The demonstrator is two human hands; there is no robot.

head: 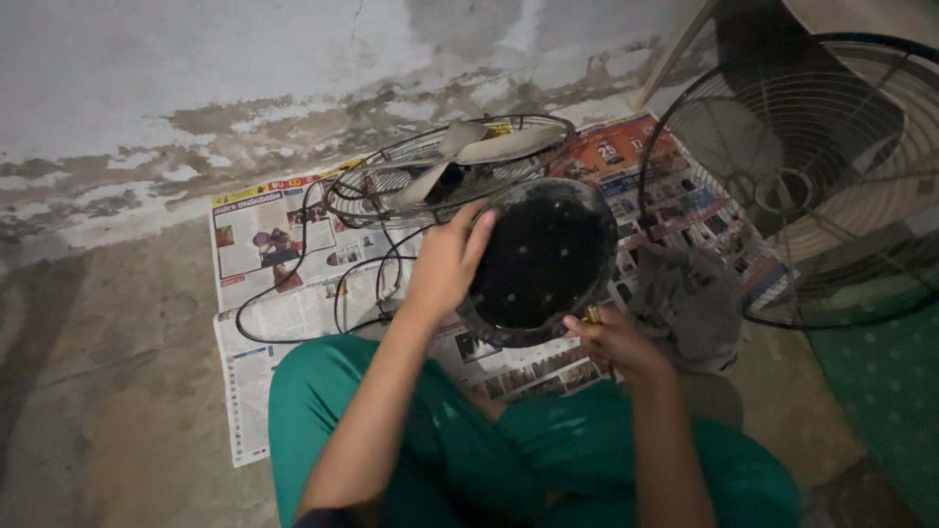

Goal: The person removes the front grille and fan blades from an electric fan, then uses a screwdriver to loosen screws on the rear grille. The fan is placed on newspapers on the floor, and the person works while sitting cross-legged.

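A round black fan motor cover (543, 259), dotted with small holes, is held upright over my lap. My left hand (445, 259) grips its left rim, fingers curled over the edge. My right hand (611, 337) is at the cover's lower right edge, closed around a small yellowish tool (592, 315), seemingly a screwdriver handle. Behind the cover lies a fan with pale blades (460, 156) inside a wire guard (391, 191), resting on spread newspaper (284, 264). My legs in green trousers (469, 440) fill the bottom of the view.
A large wire fan guard (802, 176) stands at the right. A grey cloth (690, 298) lies on the newspaper next to my right hand. A black cable (293, 293) loops across the paper. A stained wall (196, 88) runs behind; green patterned floor covering (880, 391) lies at right.
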